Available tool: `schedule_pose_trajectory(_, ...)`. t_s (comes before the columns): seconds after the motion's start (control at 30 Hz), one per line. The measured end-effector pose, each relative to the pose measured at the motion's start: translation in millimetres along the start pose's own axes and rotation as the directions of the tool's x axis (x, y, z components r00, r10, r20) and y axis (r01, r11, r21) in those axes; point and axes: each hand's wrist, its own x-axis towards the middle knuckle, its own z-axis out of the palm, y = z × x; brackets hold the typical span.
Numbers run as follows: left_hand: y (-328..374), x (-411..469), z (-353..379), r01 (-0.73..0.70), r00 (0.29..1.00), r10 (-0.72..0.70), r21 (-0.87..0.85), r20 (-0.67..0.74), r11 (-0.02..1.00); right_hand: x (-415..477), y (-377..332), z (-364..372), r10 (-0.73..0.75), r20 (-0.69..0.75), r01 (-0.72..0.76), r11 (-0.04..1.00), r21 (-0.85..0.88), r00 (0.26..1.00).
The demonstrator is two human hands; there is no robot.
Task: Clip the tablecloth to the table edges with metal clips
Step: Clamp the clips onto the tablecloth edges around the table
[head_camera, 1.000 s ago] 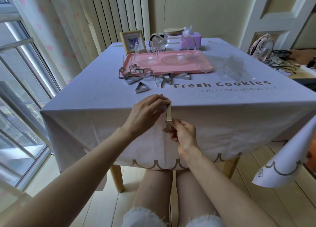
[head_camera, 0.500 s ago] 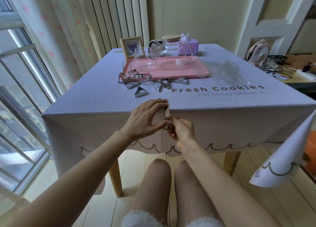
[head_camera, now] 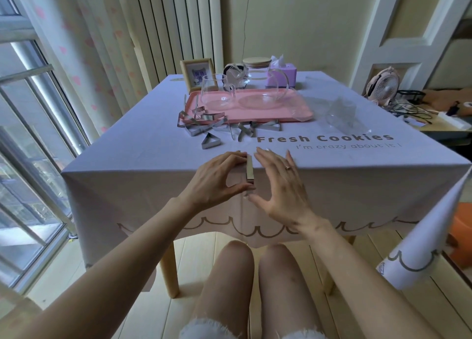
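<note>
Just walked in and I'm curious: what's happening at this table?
A seated person is fastening the pale lilac tablecloth to the table's near edge. Their left hand pinches a silver metal clip sitting over that edge, while the right hand hovers open beside it. More loose metal clips lie in front of the pink plastic tray.

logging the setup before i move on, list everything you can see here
tablecloth: one, lilac, draped, centre of view
clip: one, silver, on the cloth's near edge
spare clips: several, silver, before the tray
tray: one, pink, middle of the cloth
glasses: two, clear, on the tray
photo frame: one, wooden, far left
tissue box: one, purple, far edge
jar: one, clear, wooden lid, far edge
fan: one, pale pink, far right
left hand: one, pinches the clip
right hand: one, fingers spread, beside the clip
</note>
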Motion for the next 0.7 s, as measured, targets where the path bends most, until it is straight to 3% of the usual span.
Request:
schedule_pose_trajectory(0.1, -0.8, 0.0, 0.6, -0.014, 1.0, 0.014, 0.005, -0.008, 1.0, 5.4, 3.4, 4.6, 0.013, 0.002, -0.013, 0.993, -0.117, 1.0)
schedule_pose_trajectory(0.3, -0.8, 2.3, 6.7, -0.014, 0.998, 0.016, 0.032, -0.053, 0.999, 9.2, -1.0, 10.0, 0.03, -0.145, -0.045, 0.994, -0.101, 0.989)
schedule_pose_trajectory(0.7, 2.1, 7.9, 20.0, 0.056, 0.982, -0.037, 0.097, -0.186, 0.994, 18.1, -1.8, 17.2, 0.058, -0.245, -0.1, 0.982, -0.162, 0.968)
